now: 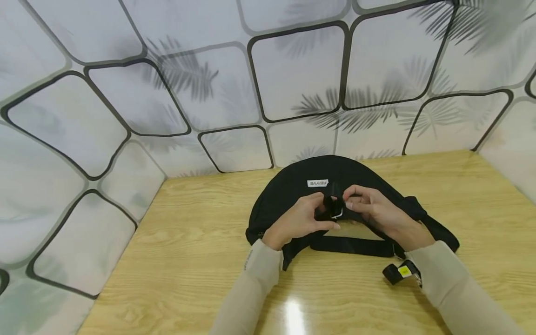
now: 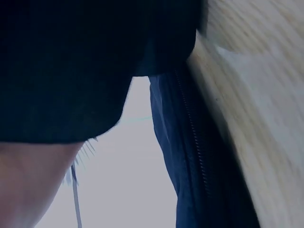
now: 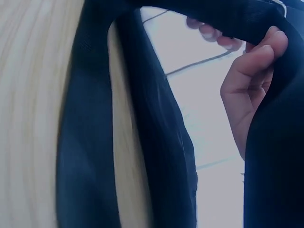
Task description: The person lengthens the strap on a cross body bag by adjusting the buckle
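A black crescent-shaped sling bag [image 1: 278, 200] with a white label [image 1: 318, 183] lies on the table. Over its front edge my left hand [image 1: 298, 218] holds the black bag strap [image 1: 333, 195], with a silver metal ring [image 1: 337, 215] between fingers and thumb. From the other side my right hand [image 1: 378, 209] pinches the strap, its fingertips close to the ring. The right wrist view shows the curled fingers [image 3: 254, 76] at the strap [image 3: 237, 23]. In the left wrist view, dark fabric covers most of the left hand, and a zipper [image 2: 194, 137] runs along the bag.
More strap [image 1: 356, 245] stretches across the wooden table [image 1: 188, 260] in front of the bag. Beside the right cuff is a small black block with a yellow label [image 1: 405, 271]. A patterned cloth backdrop [image 1: 301, 79] stands behind and at both sides.
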A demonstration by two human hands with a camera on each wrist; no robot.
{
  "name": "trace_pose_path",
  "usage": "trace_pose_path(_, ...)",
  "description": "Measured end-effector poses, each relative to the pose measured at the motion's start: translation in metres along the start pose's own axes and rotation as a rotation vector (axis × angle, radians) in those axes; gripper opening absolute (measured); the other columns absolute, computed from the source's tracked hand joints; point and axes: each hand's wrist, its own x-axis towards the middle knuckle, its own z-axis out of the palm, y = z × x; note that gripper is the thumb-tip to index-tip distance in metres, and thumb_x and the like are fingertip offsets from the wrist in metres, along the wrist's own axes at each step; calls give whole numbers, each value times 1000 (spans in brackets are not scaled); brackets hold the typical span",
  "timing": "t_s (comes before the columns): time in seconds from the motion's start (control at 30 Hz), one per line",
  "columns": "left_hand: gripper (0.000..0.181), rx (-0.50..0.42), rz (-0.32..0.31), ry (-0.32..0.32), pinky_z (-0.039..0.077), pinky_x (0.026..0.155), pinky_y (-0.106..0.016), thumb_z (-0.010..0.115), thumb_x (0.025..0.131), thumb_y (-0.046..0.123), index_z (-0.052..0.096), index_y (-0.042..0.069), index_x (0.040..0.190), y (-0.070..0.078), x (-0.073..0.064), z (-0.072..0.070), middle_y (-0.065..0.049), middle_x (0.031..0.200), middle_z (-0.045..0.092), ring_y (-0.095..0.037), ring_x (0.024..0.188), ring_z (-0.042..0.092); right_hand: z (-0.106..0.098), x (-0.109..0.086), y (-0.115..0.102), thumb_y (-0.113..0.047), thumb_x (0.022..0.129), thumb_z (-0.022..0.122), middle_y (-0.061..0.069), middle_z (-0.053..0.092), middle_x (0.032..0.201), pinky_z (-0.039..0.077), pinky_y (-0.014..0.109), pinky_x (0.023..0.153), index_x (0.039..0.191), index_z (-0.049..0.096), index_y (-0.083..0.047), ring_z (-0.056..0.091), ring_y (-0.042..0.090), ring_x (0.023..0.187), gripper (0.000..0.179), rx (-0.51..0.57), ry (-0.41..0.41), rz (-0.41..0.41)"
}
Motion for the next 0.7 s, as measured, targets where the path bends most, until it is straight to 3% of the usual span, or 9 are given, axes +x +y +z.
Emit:
trace_pose_path(0.07, 33, 36, -3, 10, 43, 67, -18, 80, 90, 14, 65, 0, 115, 0, 1, 1, -5, 96, 59, -13, 77, 55, 1, -2, -2, 2, 103, 54, 1, 68, 100, 53, 29, 69, 118, 56, -1, 61, 15, 79, 15, -83, -3, -10)
trace_pose_path(0.2, 35, 116, 32, 51, 45, 71, -17, 81, 89, 16, 67, -1, 117, 1, 4, 1, -7, 97, 61, -13, 81, 57, 4, -3, -9, -3, 100, 62, 8, 67, 107, 53, 30, 76, 133, 48, 9, 64, 16, 92, 37, -306, -5, -24)
trace_pose_path(0.37, 33, 168, 51, 86, 46, 75, -18, 82, 89, 15, 71, -1, 115, 4, 5, -1, -8, 98, 63, -16, 85, 59, 11, 2, -15, -6, 93, 75, 14, 65, 110, 52, 30, 76, 128, 57, 7, 64, 17, 94, 41, -500, 37, -48)
trace_pose_path(0.5, 35, 172, 31, 88, 47, 75, -18, 82, 89, 17, 71, -2, 117, 7, 4, -4, -8, 100, 64, -16, 87, 60, 12, 5, -17, -7, 90, 78, 12, 66, 105, 51, 29, 77, 120, 62, 4, 64, 18, 91, 36, -577, 74, -54)
trace_pose_path(0.7, 33, 155, -7, 70, 45, 72, -19, 78, 93, 18, 69, 0, 119, 7, 0, -3, -7, 99, 61, -13, 84, 56, 15, 4, -15, -10, 91, 78, 7, 69, 103, 51, 29, 78, 122, 63, 3, 66, 18, 90, 37, -626, 61, -56)
